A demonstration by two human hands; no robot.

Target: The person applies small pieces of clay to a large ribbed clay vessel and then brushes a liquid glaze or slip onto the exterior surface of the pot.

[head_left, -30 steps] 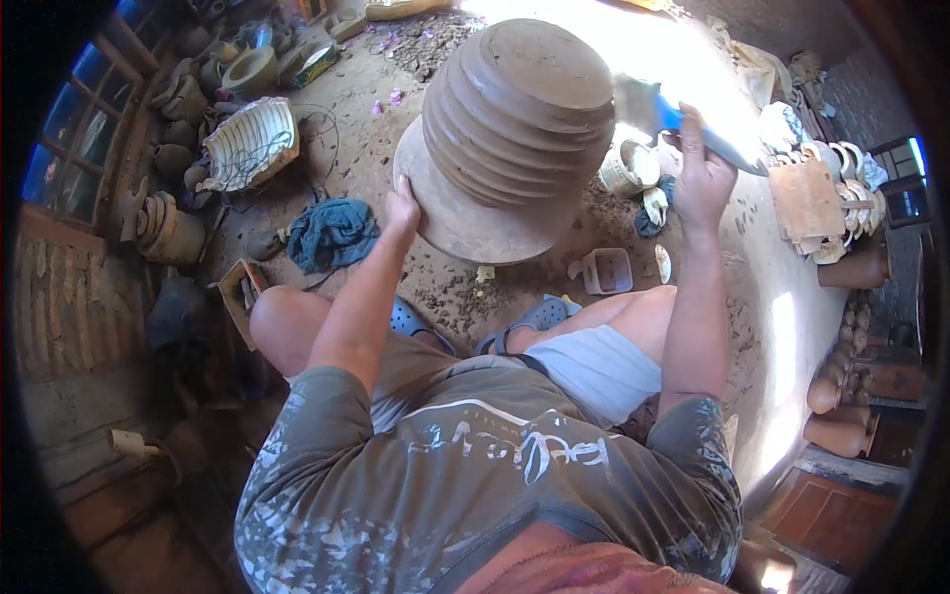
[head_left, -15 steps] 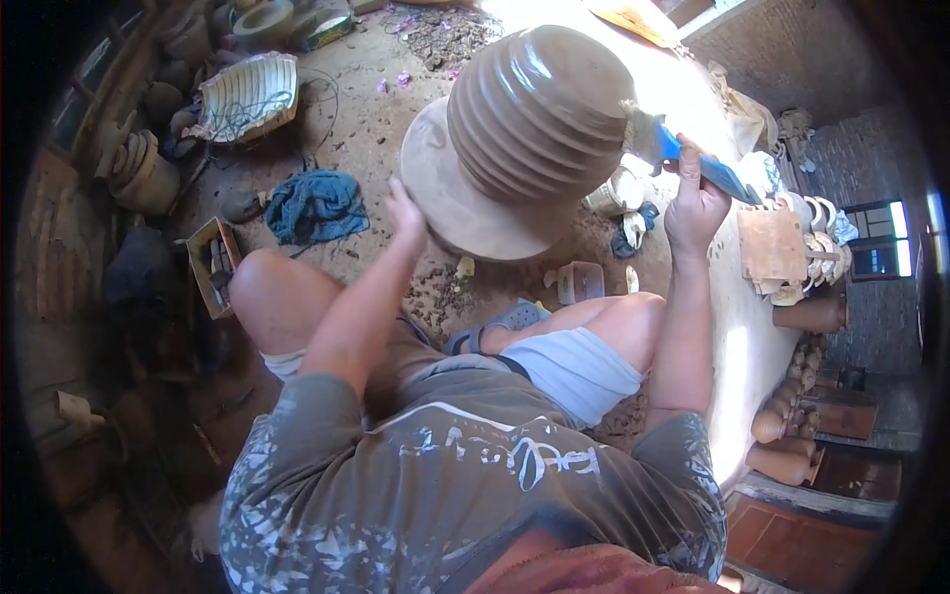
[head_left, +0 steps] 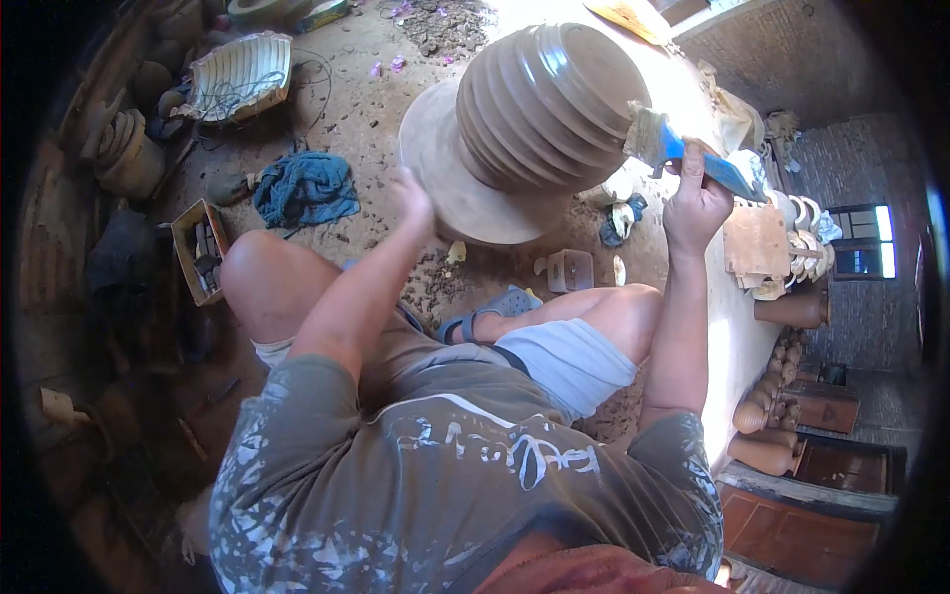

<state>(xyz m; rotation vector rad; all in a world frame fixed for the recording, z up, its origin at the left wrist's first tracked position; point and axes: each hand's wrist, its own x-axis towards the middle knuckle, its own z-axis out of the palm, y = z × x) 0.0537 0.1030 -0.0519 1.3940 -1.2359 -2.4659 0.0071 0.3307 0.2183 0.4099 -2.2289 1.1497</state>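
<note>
A large wet clay pot (head_left: 549, 109) with ridged sides stands on a round turning wheel (head_left: 421, 134). My left hand (head_left: 414, 205), slightly smeared by motion, rests with fingers stretched along the near left rim of the wheel. In my right hand (head_left: 696, 210) is a wide flat paintbrush (head_left: 673, 147) with a blue handle, gripped with the thumb along it. Its pale bristles are against the upper right side of the pot, by the top edge.
A crumpled teal cloth (head_left: 307, 188) and an open box of tools (head_left: 201, 252) lie at left. A clear plastic tub (head_left: 571, 270) sits near my foot. Behind the cloth is a ribbed cream-coloured container (head_left: 240, 77). Clay pots (head_left: 767, 455) line the right side.
My left hand has shifted slightly right and down along the wheel rim. The brush bristles now show more fully against the pot's side. The whole view has tilted a little.
</note>
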